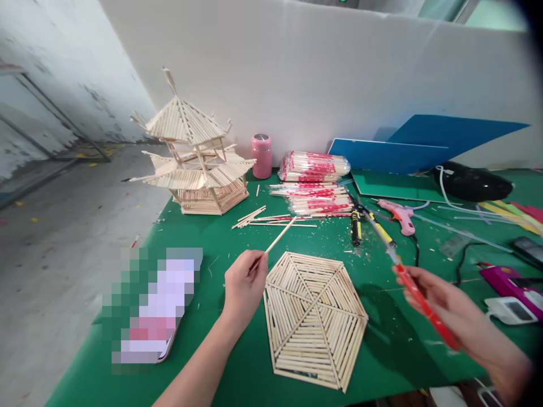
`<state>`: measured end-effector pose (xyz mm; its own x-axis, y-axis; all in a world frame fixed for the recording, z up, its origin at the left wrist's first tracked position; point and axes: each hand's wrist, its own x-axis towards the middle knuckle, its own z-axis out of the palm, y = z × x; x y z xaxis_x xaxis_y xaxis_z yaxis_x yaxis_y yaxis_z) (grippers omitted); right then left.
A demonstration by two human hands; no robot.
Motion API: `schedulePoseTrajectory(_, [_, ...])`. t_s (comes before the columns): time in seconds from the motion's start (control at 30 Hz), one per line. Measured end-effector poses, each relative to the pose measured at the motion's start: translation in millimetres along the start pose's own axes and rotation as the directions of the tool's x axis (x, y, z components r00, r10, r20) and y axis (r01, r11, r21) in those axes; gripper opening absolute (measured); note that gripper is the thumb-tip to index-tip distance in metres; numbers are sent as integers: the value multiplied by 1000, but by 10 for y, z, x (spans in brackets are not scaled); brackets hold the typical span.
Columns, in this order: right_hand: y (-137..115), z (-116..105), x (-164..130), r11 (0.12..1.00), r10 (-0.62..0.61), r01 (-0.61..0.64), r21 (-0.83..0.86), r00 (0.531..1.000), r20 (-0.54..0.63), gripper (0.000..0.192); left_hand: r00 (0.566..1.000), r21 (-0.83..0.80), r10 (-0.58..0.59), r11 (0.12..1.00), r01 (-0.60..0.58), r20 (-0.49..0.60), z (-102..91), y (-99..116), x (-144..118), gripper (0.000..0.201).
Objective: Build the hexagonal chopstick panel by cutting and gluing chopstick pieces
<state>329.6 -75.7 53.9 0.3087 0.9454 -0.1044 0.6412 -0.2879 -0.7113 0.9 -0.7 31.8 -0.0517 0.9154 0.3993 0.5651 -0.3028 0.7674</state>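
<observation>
My left hand [246,282] is closed around a thin wooden chopstick [281,234], which points up and to the right. Below and to the right of that hand, a flat polygonal panel of chopsticks [316,316] lies on the green table [220,362], its sticks laid in ringed wedges. My right hand [441,305], off the panel's right side, grips a red utility knife [424,299]. The knife's blade is slightly blurred and points up and to the left, its tip seen near the yellow-and-black pliers [356,226]. Loose cut sticks [250,216] lie beyond the left hand.
A chopstick pavilion model [199,164] stands at back left, with a pink flask [262,156] beside it. Packs of chopsticks [316,165] lie behind. At right are a pink glue gun [399,215], cords and a purple device [509,285]. A blurred-out phone [163,308] lies left.
</observation>
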Motion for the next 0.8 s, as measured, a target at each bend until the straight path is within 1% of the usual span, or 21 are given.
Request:
schedulePoseTrajectory(0.03, [-89, 110, -18, 992, -41, 18, 126, 981, 188, 52, 1000, -20, -15, 1000, 15, -5, -15, 18, 13, 15])
schedulePoseTrajectory(0.07, [-172, 210, -37, 984, -73, 22, 179, 957, 282, 56, 1000, -41, -29, 999, 29, -8, -29, 37, 27, 16])
schedulePoseTrajectory(0.1, [-248, 298, -59, 981, -100, 33, 193, 932, 349, 60, 999, -63, -42, 997, 41, -11, -41, 58, 42, 16])
schedulePoseTrajectory(0.13, [-318, 372, -85, 983, -122, 60, 172, 920, 373, 64, 999, -83, -52, 995, 51, -13, -49, 82, 56, 17])
schedulePoseTrajectory(0.2, [-434, 483, -144, 986, -158, 128, 102, 911, 381, 71, 998, -119, -62, 991, 60, -15, -48, 143, 81, 18])
schedulePoseTrajectory(0.27, [-515, 557, -200, 985, -172, 158, 67, 908, 382, 73, 997, -180, -72, 981, 70, -7, -25, 219, 97, 18])
schedulePoseTrajectory(0.37, [-570, 629, -248, 982, -186, 172, 73, 898, 399, 74, 994, -311, -101, 944, 106, 34, 30, 326, 96, 17])
schedulePoseTrajectory(0.43, [-579, 662, -255, 978, -206, 189, 83, 882, 423, 77, 993, -363, -102, 924, 119, 66, 67, 354, 79, 17])
schedulePoseTrajectory(0.53, [-594, 706, -250, 978, -204, 196, 65, 866, 456, 83, 991, -390, -93, 913, 122, 92, 109, 313, 38, 16])
schedulePoseTrajectory(0.63, [-645, 746, -240, 977, -187, 214, -3, 861, 472, 88, 991, -402, -78, 908, 117, 112, 133, 236, -7, 13])
schedulePoseTrajectory(0.8, [-768, 789, -223, 965, -198, 255, -58, 859, 472, 87, 988, -432, -55, 895, 114, 145, 131, 213, -59, 11])
